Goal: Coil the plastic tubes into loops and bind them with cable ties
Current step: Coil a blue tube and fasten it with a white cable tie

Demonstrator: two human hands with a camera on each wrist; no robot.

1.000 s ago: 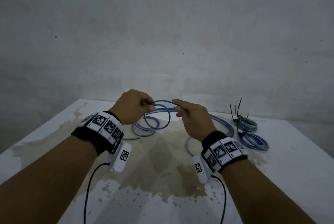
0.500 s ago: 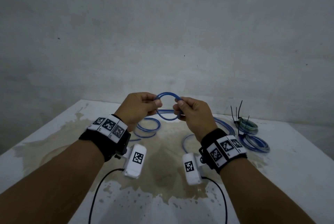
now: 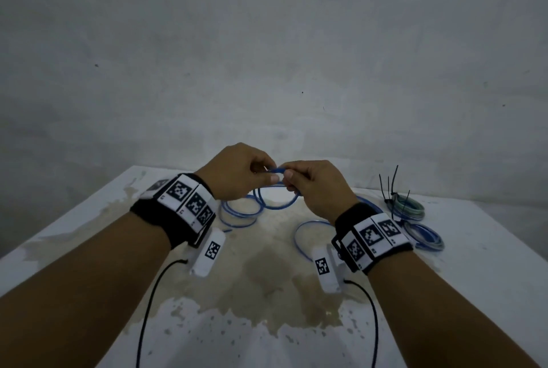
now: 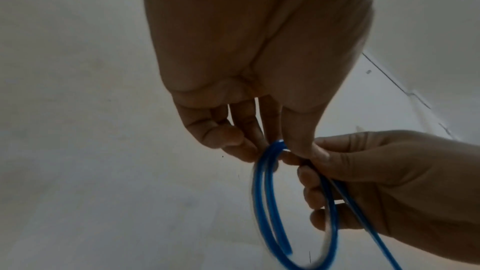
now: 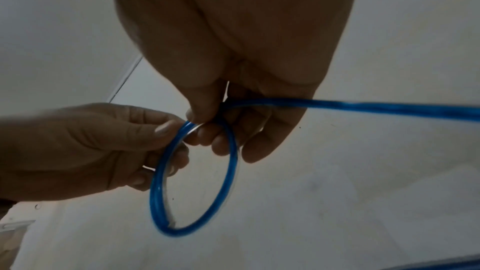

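A blue plastic tube (image 3: pixel 277 205) hangs as a small loop under my two hands, which meet above the table. My left hand (image 3: pixel 271 175) pinches the top of the loop between thumb and fingers. Right beside it, my right hand (image 3: pixel 289 177) pinches the same spot. In the left wrist view, my left hand (image 4: pixel 280 149) holds two turns of the loop (image 4: pixel 262 202), and one cut end shows low in it. In the right wrist view, my right hand (image 5: pixel 207 118) grips the loop (image 5: pixel 231 171), and the rest of the tube (image 5: pixel 389 107) runs off to the right.
More of the loose tube lies curled on the white, brown-stained table (image 3: pixel 267 272) under the hands. At the far right lie a bound greenish coil (image 3: pixel 410 207), a bound blue coil (image 3: pixel 427 237) and black cable ties (image 3: pixel 391 186). A grey wall stands close behind.
My hands have moved together until they touch. The tube arched up between them half a second ago and now hangs below them as a closed loop.
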